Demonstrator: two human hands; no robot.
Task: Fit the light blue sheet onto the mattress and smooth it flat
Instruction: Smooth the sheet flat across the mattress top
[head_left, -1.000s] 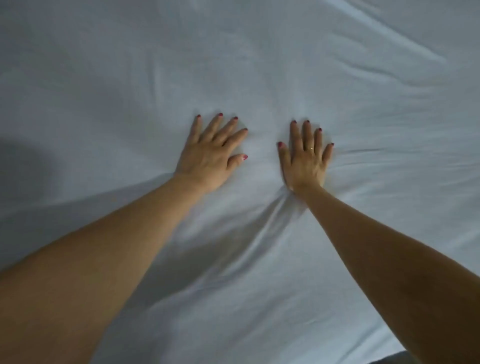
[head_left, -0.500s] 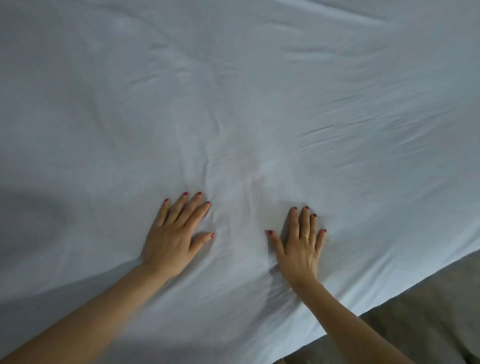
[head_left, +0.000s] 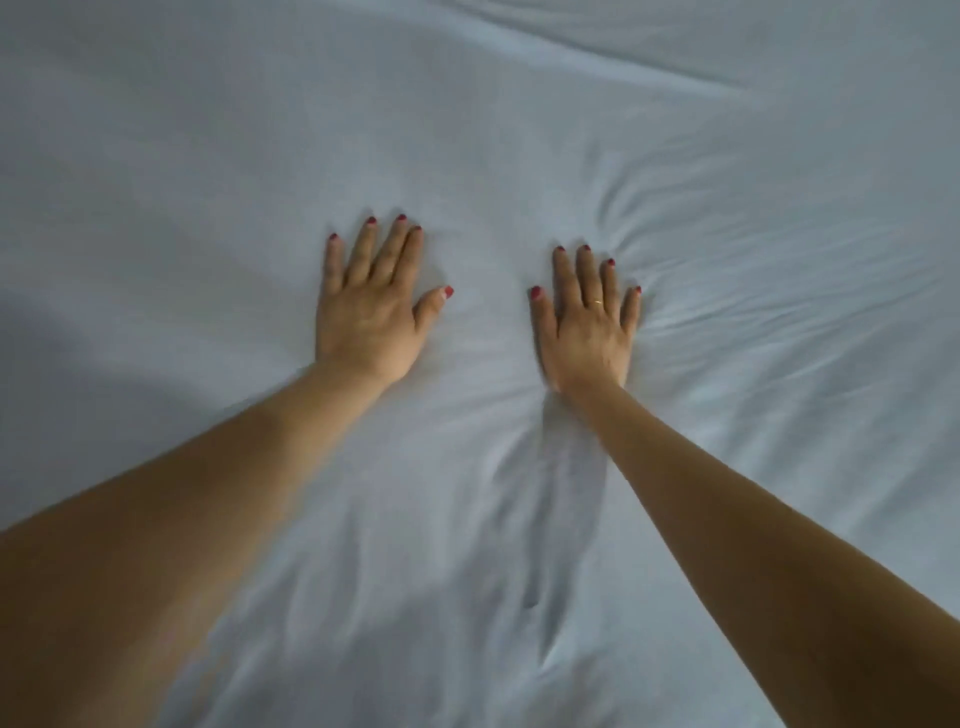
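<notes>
The light blue sheet (head_left: 208, 156) fills the whole view and hides the mattress under it. My left hand (head_left: 371, 306) lies palm down on the sheet left of centre, fingers apart and holding nothing. My right hand (head_left: 587, 325) also presses flat on the sheet, a hand's width to the right, fingers spread. Fine wrinkles fan out from my right fingertips toward the upper right. Longer folds run down the sheet between my two forearms.
A long crease (head_left: 597, 57) crosses the sheet at the top right. A soft shadow (head_left: 62, 353) lies on the sheet at the left. No bed edge or floor shows.
Both hands have slid forward across the sheet, away from the near edge. The grey floor at the lower right has left the view. Wrinkles now bunch ahead of my right fingers.
</notes>
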